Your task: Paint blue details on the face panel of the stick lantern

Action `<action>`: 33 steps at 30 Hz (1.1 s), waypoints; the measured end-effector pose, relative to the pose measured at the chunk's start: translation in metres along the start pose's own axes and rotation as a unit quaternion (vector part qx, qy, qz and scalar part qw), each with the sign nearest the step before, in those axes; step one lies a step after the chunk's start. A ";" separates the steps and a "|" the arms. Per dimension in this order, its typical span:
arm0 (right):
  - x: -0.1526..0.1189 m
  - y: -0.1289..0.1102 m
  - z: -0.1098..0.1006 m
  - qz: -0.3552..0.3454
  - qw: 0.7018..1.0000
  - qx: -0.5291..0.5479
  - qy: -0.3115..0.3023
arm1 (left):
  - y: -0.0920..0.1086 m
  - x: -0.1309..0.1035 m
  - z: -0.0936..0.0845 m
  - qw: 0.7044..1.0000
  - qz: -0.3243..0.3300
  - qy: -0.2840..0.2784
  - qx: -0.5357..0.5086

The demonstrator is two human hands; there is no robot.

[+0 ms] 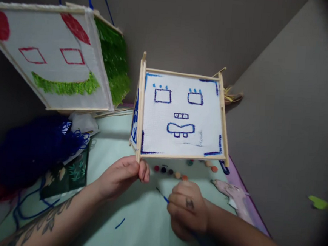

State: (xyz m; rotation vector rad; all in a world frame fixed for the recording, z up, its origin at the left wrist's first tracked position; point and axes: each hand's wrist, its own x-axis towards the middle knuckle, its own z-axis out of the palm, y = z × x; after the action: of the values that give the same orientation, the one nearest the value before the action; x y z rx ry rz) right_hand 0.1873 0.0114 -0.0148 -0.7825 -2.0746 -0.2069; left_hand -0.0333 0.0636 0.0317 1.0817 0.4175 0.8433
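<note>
Against grey walls (pixel 188 34), we find the left hand (pixel 123 174) pinching the face-painted frame (pixel 182 111) by one lower post above the pale surface (pixel 145 216); slack fingers could tip it onto the right hand's (pixel 187 208) gripped paintbrush (pixel 166 198).

The left hand (pixel 129 169) pinches the lower-left corner of the frame (pixel 141 110), the right hand (pixel 187 210) curled closed below it.

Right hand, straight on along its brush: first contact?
Probably the left hand: the brush in the right hand points toward its curled fingers. Depth is unclear; it may pass beneath.
</note>
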 end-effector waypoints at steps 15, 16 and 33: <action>-0.018 0.044 0.035 0.177 0.970 0.156 0.063 | 0.011 -0.004 0.002 0.999 0.010 0.022 -0.031; -0.018 0.045 0.037 0.178 0.971 0.150 0.057 | 0.010 -0.004 0.003 0.999 0.009 0.024 -0.027; -0.013 0.047 0.036 0.175 0.974 0.138 0.047 | 0.009 -0.003 0.003 0.999 0.007 0.031 -0.038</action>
State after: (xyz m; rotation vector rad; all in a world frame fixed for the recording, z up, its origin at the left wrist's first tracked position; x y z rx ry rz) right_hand 0.1965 0.0569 -0.0532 -0.9293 -1.7908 0.2313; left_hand -0.0362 0.0614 0.0413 0.9909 0.4273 0.8999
